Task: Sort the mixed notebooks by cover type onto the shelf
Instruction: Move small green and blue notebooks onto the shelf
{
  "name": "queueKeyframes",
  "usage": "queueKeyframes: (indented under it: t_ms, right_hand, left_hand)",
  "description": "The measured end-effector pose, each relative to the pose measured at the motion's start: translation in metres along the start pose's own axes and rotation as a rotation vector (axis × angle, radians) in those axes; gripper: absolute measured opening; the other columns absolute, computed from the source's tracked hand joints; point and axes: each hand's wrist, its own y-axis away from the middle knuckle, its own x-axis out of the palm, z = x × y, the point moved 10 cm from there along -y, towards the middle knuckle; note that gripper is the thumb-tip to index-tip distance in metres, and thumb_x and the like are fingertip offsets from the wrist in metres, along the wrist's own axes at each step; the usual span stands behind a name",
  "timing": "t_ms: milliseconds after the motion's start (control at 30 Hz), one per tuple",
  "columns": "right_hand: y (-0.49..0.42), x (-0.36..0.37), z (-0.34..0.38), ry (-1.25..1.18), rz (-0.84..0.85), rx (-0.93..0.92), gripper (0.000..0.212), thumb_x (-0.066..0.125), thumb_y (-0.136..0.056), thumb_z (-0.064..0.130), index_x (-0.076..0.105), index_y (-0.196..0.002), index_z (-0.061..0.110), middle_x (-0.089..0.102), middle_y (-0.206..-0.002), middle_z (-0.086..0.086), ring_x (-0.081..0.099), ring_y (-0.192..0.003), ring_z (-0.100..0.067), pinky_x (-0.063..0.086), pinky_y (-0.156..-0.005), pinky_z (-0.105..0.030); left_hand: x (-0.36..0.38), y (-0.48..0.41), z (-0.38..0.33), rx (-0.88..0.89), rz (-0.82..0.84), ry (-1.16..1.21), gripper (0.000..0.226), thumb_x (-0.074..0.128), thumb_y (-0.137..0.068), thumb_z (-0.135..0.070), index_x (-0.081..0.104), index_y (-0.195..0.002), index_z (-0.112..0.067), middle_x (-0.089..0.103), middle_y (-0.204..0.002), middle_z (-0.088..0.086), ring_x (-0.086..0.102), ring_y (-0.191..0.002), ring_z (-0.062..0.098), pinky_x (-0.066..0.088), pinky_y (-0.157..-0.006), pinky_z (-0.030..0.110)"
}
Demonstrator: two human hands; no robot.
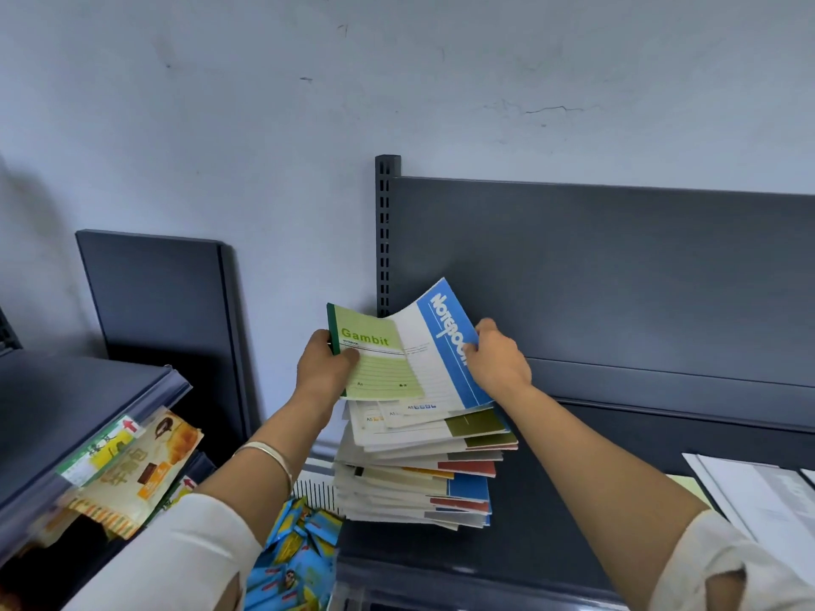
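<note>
A tall pile of mixed notebooks [419, 474] stands on the dark grey shelf [551, 513] near its left end. Above the pile my left hand [324, 368] grips a light green "Gambit" notebook [375, 363] by its dark green spine. My right hand [496, 357] holds a blue and white "Notebook" notebook [436, 346] by its right edge, the cover bent upward. The two notebooks overlap in the middle, the green one in front.
White booklets [763, 496] lie on the shelf at the far right. A slotted upright [384, 231] and dark back panel rise behind. On the left, another shelf holds snack packets [141, 469]; blue packets [295, 553] sit below the pile.
</note>
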Motion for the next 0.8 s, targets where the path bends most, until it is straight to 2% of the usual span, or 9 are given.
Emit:
queueKeyframes:
  t_ms: [133,233,333,400,500,567,667,800]
  right_hand:
    - [0.005,-0.017,0.001,-0.080,-0.022,-0.015,0.023,0.047,-0.099,0.029,0.037,-0.110,0.012,0.057,-0.124,-0.013,0.062,-0.103,-0.027,0.051,-0.070,-0.035]
    - [0.009,-0.040,-0.019,-0.235,-0.087,0.027,0.019,0.047,-0.099,0.027,0.035,-0.104,0.013,0.057,-0.122,-0.013,0.061,-0.099,-0.024,0.051,-0.071,-0.035]
    - [0.018,-0.069,-0.055,-0.325,-0.158,0.078,0.016,0.046,-0.099,0.023,0.037,-0.104,0.011,0.057,-0.119,-0.015,0.059,-0.094,-0.024,0.048,-0.071,-0.035]
    - [0.026,-0.089,-0.088,-0.338,-0.190,0.122,0.014,0.044,-0.099,0.021,0.039,-0.106,0.009,0.058,-0.115,-0.015,0.056,-0.089,-0.024,0.048,-0.072,-0.036]
    - [0.044,-0.125,-0.155,-0.318,-0.230,0.196,0.016,0.042,-0.099,0.017,0.042,-0.110,0.006,0.059,-0.115,-0.016,0.053,-0.087,-0.024,0.046,-0.073,-0.037]
    - [0.059,-0.149,-0.203,-0.286,-0.245,0.254,0.022,0.041,-0.100,0.016,0.043,-0.117,0.003,0.058,-0.117,-0.018,0.053,-0.091,-0.028,0.042,-0.073,-0.034]
    - [0.081,-0.179,-0.273,-0.282,-0.261,0.349,0.024,0.040,-0.100,0.016,0.043,-0.119,0.003,0.057,-0.121,-0.019,0.057,-0.103,-0.034,0.045,-0.079,-0.038]
    - [0.105,-0.203,-0.347,-0.292,-0.260,0.427,0.026,0.040,-0.100,0.017,0.043,-0.122,0.003,0.056,-0.124,-0.019,0.057,-0.106,-0.034,0.045,-0.079,-0.037]
  left_hand:
    - [0.007,0.013,-0.031,0.137,-0.004,-0.051,0.019,0.049,-0.091,-0.008,0.047,-0.106,-0.020,0.058,-0.104,0.003,0.058,-0.101,0.029,0.051,-0.088,0.047]
    - [0.031,0.026,-0.056,0.192,0.055,-0.046,0.027,0.047,-0.094,-0.008,0.046,-0.120,-0.016,0.057,-0.112,0.005,0.058,-0.104,0.027,0.050,-0.091,0.045]
    - [0.073,0.040,-0.069,0.205,0.126,-0.062,0.031,0.046,-0.096,-0.008,0.042,-0.126,-0.015,0.056,-0.114,0.003,0.057,-0.104,0.024,0.051,-0.088,0.039]
    - [0.104,0.051,-0.070,0.185,0.158,-0.052,0.035,0.046,-0.096,-0.007,0.040,-0.129,-0.015,0.055,-0.113,0.001,0.055,-0.101,0.021,0.051,-0.082,0.035]
    - [0.165,0.075,-0.060,0.132,0.222,-0.014,0.040,0.045,-0.095,-0.005,0.038,-0.133,-0.013,0.057,-0.118,0.005,0.055,-0.099,0.021,0.051,-0.083,0.036]
    - [0.211,0.094,-0.050,0.078,0.276,-0.006,0.041,0.044,-0.095,-0.004,0.037,-0.134,-0.013,0.057,-0.120,0.010,0.057,-0.097,0.024,0.052,-0.078,0.037]
    - [0.275,0.126,-0.028,-0.021,0.331,0.020,0.040,0.041,-0.093,0.001,0.040,-0.132,-0.011,0.057,-0.114,0.010,0.057,-0.094,0.026,0.051,-0.067,0.032]
    - [0.337,0.160,0.007,-0.113,0.339,-0.004,0.040,0.042,-0.092,0.003,0.044,-0.128,-0.012,0.059,-0.119,0.013,0.058,-0.095,0.026,0.050,-0.072,0.035]
